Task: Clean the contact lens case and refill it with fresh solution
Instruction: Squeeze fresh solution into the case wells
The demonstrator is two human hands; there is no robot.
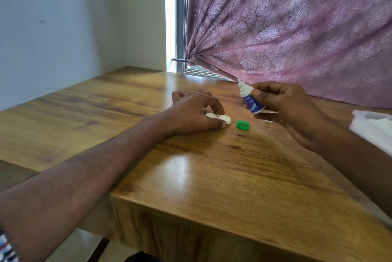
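**Case steadied, bottle raised**

Frame centre: left hand point(197, 111) is pinching the white lens case point(218, 118) on the table point(191, 177); green cap point(243, 125) is lying beside. Right hand point(282, 109) is gripping the solution bottle point(251, 100), nozzle up. Tipping off-target risks spilling solution.

Wooden table point(212, 177) bears lens case point(218, 118), green cap point(242, 125).

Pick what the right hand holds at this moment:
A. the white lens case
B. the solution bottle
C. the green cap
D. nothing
B: the right hand grips the small blue-and-white bottle above the table, nozzle up, while the green cap lies on the wood and the left hand rests on the lens case.
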